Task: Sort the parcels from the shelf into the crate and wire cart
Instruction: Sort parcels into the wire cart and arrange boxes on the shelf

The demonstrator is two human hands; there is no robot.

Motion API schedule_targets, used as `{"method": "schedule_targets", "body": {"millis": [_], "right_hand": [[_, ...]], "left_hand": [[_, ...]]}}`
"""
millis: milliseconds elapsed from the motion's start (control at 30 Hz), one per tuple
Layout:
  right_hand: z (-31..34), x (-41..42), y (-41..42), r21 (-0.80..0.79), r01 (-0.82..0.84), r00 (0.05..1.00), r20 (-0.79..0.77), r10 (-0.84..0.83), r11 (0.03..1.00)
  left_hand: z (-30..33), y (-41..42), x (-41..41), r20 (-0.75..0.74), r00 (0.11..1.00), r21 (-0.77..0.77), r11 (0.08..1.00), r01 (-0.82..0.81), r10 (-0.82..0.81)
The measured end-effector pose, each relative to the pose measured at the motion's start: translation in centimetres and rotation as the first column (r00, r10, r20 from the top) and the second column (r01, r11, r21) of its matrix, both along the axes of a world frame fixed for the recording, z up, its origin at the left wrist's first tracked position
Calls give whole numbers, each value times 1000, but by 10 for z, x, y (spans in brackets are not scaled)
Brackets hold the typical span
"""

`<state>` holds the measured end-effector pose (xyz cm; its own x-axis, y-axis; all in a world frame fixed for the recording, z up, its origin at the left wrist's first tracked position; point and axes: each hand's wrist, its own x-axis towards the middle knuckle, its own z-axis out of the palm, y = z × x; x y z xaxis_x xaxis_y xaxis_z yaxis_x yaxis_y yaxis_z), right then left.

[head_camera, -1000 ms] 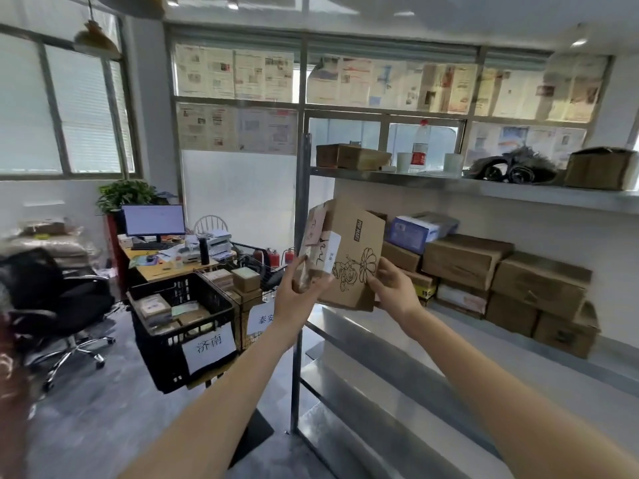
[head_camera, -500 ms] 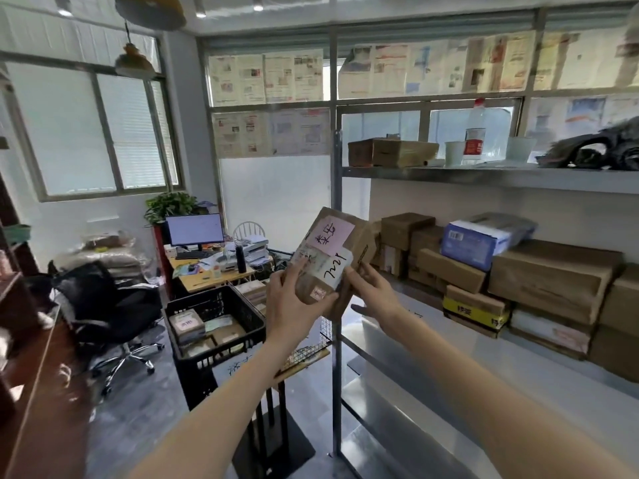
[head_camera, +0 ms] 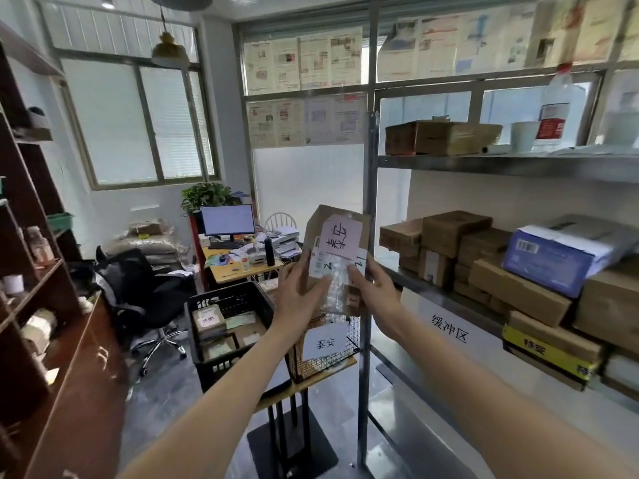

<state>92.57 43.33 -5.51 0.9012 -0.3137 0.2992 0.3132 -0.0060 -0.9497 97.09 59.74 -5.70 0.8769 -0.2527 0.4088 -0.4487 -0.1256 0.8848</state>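
I hold a brown cardboard parcel (head_camera: 337,250) upright in front of me, with a pink handwritten note and a white label facing me. My left hand (head_camera: 299,299) grips its left side and my right hand (head_camera: 375,293) grips its lower right side. Below it stand a black plastic crate (head_camera: 207,364) holding several small parcels and a wire cart (head_camera: 349,344) with a white paper sign. More brown parcels and a blue box (head_camera: 560,254) are stacked on the metal shelf (head_camera: 449,299) at the right.
The shelf's upright post (head_camera: 368,271) stands just right of the parcel. A black office chair (head_camera: 138,288) and a cluttered desk (head_camera: 242,261) with a monitor lie behind the crate. A dark wooden shelf unit (head_camera: 41,305) fills the left side.
The parcel has been turned so its pink note faces me and has moved off the shelf, leftward over the crate and cart. My view has swung left.
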Motion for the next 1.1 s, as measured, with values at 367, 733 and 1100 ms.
{"method": "schedule_targets", "body": {"millis": [367, 733, 1100], "right_hand": [[-1, 97, 26, -7, 21, 999, -36, -21, 1000], [-6, 201, 81, -325, 92, 988, -91, -128, 941], [-25, 255, 135, -118, -123, 971, -217, 95, 985]], "left_hand": [[-18, 30, 87, -195, 980, -199, 980, 7, -46], [-14, 84, 200, -209, 965, -121, 975, -185, 157], [-29, 135, 259, -172, 950, -52, 960, -274, 262]]}}
